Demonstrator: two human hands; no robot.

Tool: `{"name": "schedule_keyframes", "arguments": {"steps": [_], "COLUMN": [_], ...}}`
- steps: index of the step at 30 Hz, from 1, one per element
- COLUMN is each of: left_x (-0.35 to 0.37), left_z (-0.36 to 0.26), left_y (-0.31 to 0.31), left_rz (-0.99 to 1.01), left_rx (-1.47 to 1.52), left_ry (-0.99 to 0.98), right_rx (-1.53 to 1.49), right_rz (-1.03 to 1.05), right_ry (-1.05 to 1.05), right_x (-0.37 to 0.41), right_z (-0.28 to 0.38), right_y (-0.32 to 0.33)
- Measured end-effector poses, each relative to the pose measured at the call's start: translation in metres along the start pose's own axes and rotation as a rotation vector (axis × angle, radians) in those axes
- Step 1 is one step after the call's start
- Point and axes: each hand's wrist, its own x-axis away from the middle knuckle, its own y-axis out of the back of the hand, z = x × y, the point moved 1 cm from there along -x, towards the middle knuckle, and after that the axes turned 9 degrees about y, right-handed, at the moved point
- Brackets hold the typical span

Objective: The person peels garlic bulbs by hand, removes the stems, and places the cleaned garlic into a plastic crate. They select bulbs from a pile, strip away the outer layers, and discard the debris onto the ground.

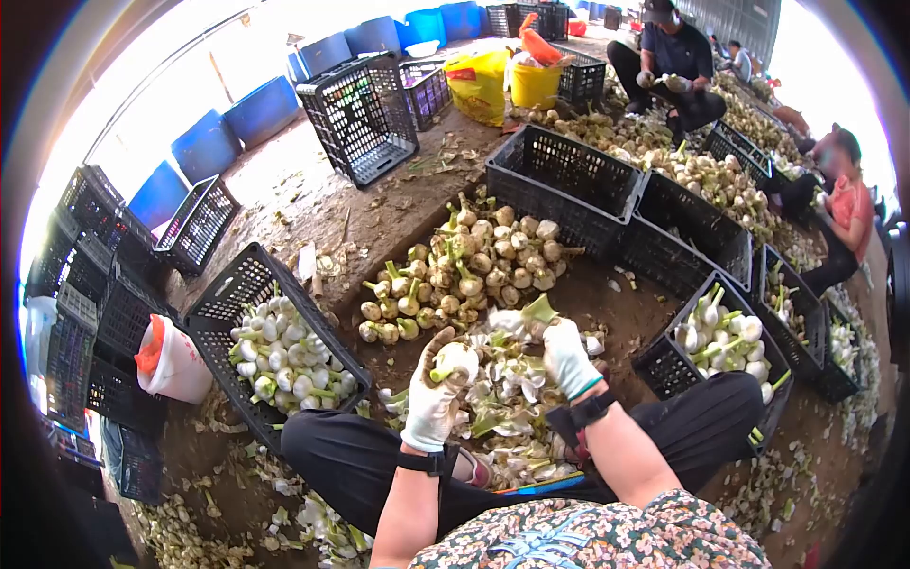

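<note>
My left hand [428,410], in a whitish glove with soiled fingertips, is closed around a white garlic bulb [457,360] with a short green stem stub. Between the fingers of my gloved right hand [566,357] is a strip of garlic skin [538,311], pale and greenish; the hand is apart from the bulb. Below both hands lies a heap of peeled garlic skins [512,375]. Just beyond them is a pile of brownish unpeeled garlic [474,261]. Cleaned white bulbs [284,356] fill part of the tilted black crate [213,308] on my left.
Another black crate [654,360] with white garlic [725,332] stands by my right knee. Two black crates [569,204] border the pile at the back. A white bucket [175,365] stands far left. Two people sit at the right among garlic heaps [720,185].
</note>
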Motion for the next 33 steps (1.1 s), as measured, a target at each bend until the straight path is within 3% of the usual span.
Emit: {"name": "schedule_keyframes", "arguments": {"steps": [1,2,3,5,6,7,9,10,13,17,19,20,23,25,27,29,31,33], "left_x": [-0.001,-0.004,-0.006,-0.006,-0.008,-0.010,-0.010,-0.008,-0.002,-0.003,-0.003,-0.002,-0.005,-0.004,-0.004,-0.001,-0.001,-0.003], "left_z": [0.001,0.002,0.005,0.014,0.019,0.022,0.021,0.021,0.017,0.019,0.020,0.014,0.012,0.017,0.018,0.015,0.015,0.014], "left_y": [0.005,0.009,0.012,0.012,0.013,0.014,0.007,0.003,-0.002,0.002,0.003,-0.004,0.010,0.008,0.005,0.006,0.008,0.005], "left_rz": [-0.001,-0.002,0.026,-0.011,-0.030,-0.048,-0.044,-0.045,-0.063,-0.064,-0.025,-0.035,-0.107,-0.089,-0.068,-0.066,-0.053,-0.085], "left_rx": [-0.018,-0.018,-0.118,-0.310,-0.383,-0.459,-0.572,-0.686,-0.712,-0.715,-0.644,-0.473,-0.624,-0.652,-0.678,-0.845,-0.804,-0.505], "left_ry": [-0.018,-0.022,-0.044,-0.098,-0.102,-0.110,-0.160,-0.208,-0.233,-0.196,-0.166,-0.130,-0.164,-0.177,-0.185,-0.191,-0.164,-0.079], "right_rx": [0.376,1.101,1.102,0.957,0.883,0.885,1.277,1.292,1.448,1.478,1.235,1.199,1.009,1.038,1.273,1.330,1.333,1.234], "right_rz": [0.034,0.122,0.122,0.195,0.335,0.485,0.540,0.483,0.579,0.625,0.563,0.588,0.434,0.494,0.555,0.568,0.515,0.426], "right_ry": [-0.015,0.180,0.174,0.555,0.504,0.587,0.641,0.766,0.622,0.580,0.705,0.574,0.697,0.625,0.594,0.594,0.687,0.641], "right_x": [-0.014,-0.012,-0.008,0.011,0.018,0.022,0.028,0.026,0.023,0.022,0.020,0.018,0.020,0.021,0.021,0.021,0.021,0.015], "right_z": [-0.014,-0.014,-0.005,0.018,0.038,0.045,0.050,0.039,0.049,0.034,0.019,0.026,0.028,0.032,0.031,0.032,0.030,0.021], "right_y": [0.019,0.023,0.014,-0.010,-0.024,-0.032,-0.048,-0.046,-0.052,-0.049,-0.039,-0.041,-0.041,-0.045,-0.049,-0.050,-0.053,-0.051]}}
